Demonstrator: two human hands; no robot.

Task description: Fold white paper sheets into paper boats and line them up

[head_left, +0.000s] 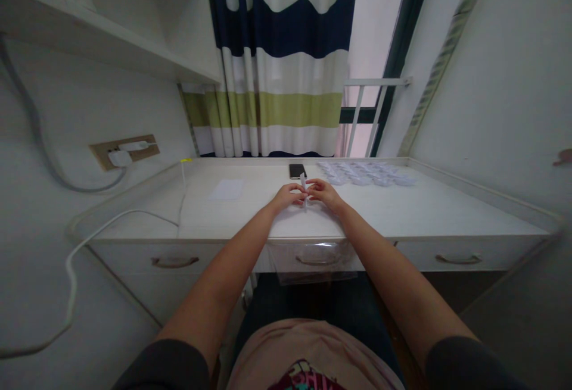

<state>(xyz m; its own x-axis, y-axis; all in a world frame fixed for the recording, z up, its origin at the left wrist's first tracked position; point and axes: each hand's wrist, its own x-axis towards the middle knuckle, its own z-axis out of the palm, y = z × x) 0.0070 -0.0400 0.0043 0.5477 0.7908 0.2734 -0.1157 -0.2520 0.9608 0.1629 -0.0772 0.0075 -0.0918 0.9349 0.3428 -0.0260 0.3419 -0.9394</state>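
My left hand (288,196) and my right hand (325,193) meet over the middle of a white desk (429,208). Both pinch a small white folded piece of paper (304,184) that stands up between the fingertips. The fingers of each hand are curled in on it. Behind my right hand lies a spread of several small white folded paper pieces (366,172). A flat white paper sheet (227,189) rests on the desk to the left of my left hand.
A dark phone (297,171) lies just beyond my hands. A white cable (134,214) runs from a wall socket (125,152) across the desk's left edge. Striped curtain (281,62) hangs behind; drawers with handles (458,258) sit below the desktop.
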